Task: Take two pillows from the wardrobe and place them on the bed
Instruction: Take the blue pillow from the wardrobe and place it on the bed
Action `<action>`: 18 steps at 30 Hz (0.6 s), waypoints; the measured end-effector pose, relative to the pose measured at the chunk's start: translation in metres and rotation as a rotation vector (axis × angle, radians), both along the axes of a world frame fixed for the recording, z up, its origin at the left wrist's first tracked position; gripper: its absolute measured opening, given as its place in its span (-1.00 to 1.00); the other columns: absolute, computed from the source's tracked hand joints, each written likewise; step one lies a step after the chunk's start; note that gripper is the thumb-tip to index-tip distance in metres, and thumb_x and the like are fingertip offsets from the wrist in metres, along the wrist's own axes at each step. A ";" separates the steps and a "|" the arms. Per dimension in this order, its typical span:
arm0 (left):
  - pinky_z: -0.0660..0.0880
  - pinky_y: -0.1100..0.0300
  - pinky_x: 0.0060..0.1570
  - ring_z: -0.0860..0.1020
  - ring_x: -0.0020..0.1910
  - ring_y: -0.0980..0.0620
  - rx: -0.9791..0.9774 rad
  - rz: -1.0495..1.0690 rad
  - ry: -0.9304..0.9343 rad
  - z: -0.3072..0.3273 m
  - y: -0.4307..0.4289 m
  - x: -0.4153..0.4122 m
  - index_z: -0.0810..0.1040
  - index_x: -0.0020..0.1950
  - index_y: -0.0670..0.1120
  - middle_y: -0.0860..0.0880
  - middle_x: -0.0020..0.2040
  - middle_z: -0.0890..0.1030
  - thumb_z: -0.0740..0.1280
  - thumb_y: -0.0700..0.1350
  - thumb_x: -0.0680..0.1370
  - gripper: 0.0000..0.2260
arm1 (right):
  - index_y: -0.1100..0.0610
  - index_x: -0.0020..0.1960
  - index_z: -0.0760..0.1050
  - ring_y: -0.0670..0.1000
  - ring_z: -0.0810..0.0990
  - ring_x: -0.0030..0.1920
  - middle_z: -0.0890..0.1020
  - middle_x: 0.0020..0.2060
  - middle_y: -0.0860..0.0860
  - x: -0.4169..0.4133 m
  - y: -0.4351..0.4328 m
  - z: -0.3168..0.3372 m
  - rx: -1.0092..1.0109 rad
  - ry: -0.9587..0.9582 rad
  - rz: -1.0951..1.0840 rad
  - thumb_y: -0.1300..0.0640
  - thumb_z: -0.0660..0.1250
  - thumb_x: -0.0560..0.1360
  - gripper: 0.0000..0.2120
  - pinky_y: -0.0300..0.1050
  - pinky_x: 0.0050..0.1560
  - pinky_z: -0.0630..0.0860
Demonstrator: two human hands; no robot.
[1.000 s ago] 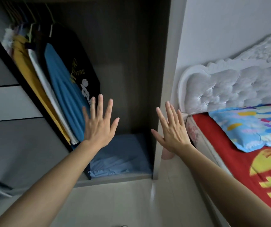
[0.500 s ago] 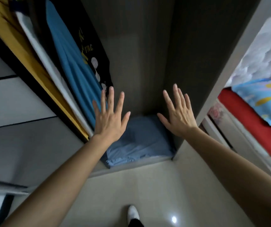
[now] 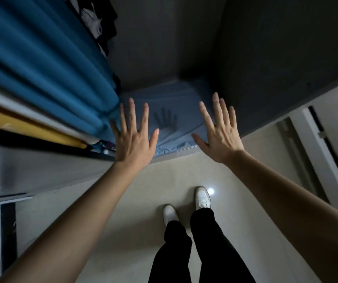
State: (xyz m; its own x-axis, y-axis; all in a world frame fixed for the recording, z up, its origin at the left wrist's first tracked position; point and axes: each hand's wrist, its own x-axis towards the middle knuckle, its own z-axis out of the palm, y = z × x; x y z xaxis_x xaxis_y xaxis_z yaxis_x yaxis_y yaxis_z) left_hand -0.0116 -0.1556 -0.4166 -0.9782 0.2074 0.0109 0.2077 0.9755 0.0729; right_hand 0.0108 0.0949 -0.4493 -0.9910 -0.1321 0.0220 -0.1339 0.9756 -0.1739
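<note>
At the wardrobe (image 3: 266, 58) floor lies our blue pillow (image 3: 176, 107); above it we hold our left hand (image 3: 134, 137) and right hand (image 3: 219, 132) spread flat, fingers splayed, gripping nothing.

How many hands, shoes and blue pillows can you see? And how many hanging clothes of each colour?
Hands: 2, the left hand and the right hand, both open.
White shoes: 2, one and another.
Blue pillow in the wardrobe: 1.
Hanging clothes: 4, one teal, one white, one yellow, one black.
Total: 9.
</note>
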 end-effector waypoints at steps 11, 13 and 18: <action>0.08 -0.40 0.41 -0.05 0.56 -0.28 -0.126 -0.043 -0.246 -0.329 0.022 -0.048 -0.02 0.58 -0.04 -0.21 0.60 -0.06 0.18 0.15 0.57 -0.33 | 0.07 0.62 -0.16 0.33 -0.05 0.57 -0.11 0.58 0.28 -0.049 0.004 -0.327 0.028 -0.207 0.005 -0.30 0.13 0.56 -0.17 0.34 0.53 0.00; 0.06 -0.40 0.42 -0.06 0.56 -0.27 -0.131 -0.046 -0.276 -0.377 0.022 -0.050 -0.03 0.58 -0.03 -0.21 0.60 -0.06 0.18 0.15 0.57 -0.33 | 0.06 0.62 -0.17 0.32 -0.07 0.57 -0.11 0.58 0.28 -0.051 0.005 -0.374 0.049 -0.233 0.024 -0.28 0.17 0.55 -0.15 0.35 0.53 -0.01; 0.04 -0.44 0.39 -0.10 0.56 -0.29 -0.160 -0.034 -0.315 -0.481 0.022 -0.064 -0.02 0.58 0.03 -0.18 0.60 -0.07 0.26 0.17 0.53 -0.27 | -0.08 0.59 -0.32 0.33 -0.14 0.57 -0.17 0.58 0.26 -0.067 0.008 -0.465 0.139 -0.285 0.081 -0.23 0.25 0.55 -0.10 0.40 0.51 -0.07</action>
State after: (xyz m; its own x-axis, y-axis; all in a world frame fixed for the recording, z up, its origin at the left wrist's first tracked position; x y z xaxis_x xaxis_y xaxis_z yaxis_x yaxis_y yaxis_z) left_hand -0.0756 -0.1339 -0.8976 -0.9208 0.2143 -0.3259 0.2314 0.9727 -0.0143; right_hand -0.0562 0.1026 -0.9139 -0.9410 -0.1926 -0.2783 -0.1768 0.9809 -0.0809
